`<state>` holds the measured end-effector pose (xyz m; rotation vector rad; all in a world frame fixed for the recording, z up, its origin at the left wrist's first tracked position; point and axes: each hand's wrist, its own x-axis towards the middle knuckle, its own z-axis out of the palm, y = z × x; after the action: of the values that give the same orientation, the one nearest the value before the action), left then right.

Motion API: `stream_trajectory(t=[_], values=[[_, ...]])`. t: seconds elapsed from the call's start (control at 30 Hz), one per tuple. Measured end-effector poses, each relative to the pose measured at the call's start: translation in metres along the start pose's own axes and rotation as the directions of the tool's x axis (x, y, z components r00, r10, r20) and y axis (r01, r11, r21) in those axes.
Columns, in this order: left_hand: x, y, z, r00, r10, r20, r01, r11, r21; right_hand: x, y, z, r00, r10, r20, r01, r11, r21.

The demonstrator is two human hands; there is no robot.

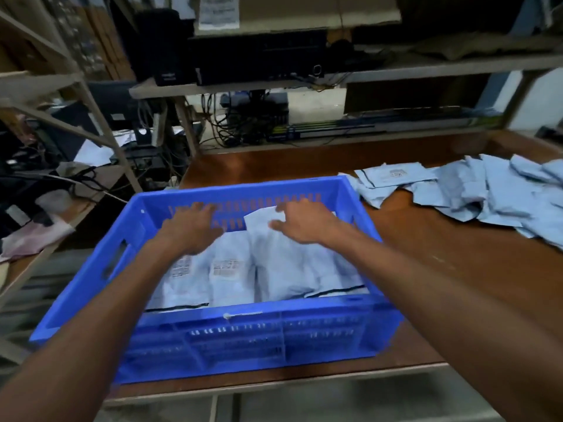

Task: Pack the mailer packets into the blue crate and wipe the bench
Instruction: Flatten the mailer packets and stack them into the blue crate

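Note:
The blue crate point(249, 333) stands on the brown bench point(426, 254) in front of me. Inside it, several pale blue mailer packets point(231, 278) stand side by side. Both of my hands are inside the crate near its far wall. My left hand point(192, 229) hovers flat with fingers spread, holding nothing. My right hand point(301, 222) rests on the top of a white packet point(262, 219), thumb and fingers around its upper edge. A loose heap of mailer packets point(487, 193) lies on the bench to the right.
A metal shelf rack point(396, 71) with black electronics and cables stands behind the bench. A cluttered side table point(45, 208) with cables and cloth is at the left. The bench's front edge point(274, 388) runs just below the crate.

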<state>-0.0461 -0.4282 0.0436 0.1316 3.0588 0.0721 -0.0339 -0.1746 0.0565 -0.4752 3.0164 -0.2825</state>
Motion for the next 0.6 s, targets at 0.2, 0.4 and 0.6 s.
stream_trajectory(t=[0.2,0.4,0.6], values=[[0.020,0.169,-0.039,0.927,0.286,-0.241,-0.316,0.944,-0.092,-0.038,0.133,-0.061,0.935,0.184,-0.302,-0.136,0.975,0.173],[0.058,0.339,-0.010,0.912,0.398,-0.105,-0.407,0.909,-0.090,-0.087,0.297,-0.023,0.913,0.364,-0.183,-0.343,0.929,0.139],[0.126,0.415,0.039,0.972,0.121,0.201,-0.114,0.992,-0.047,-0.064,0.377,0.010,0.959,0.274,-0.074,-0.260,0.953,0.156]])
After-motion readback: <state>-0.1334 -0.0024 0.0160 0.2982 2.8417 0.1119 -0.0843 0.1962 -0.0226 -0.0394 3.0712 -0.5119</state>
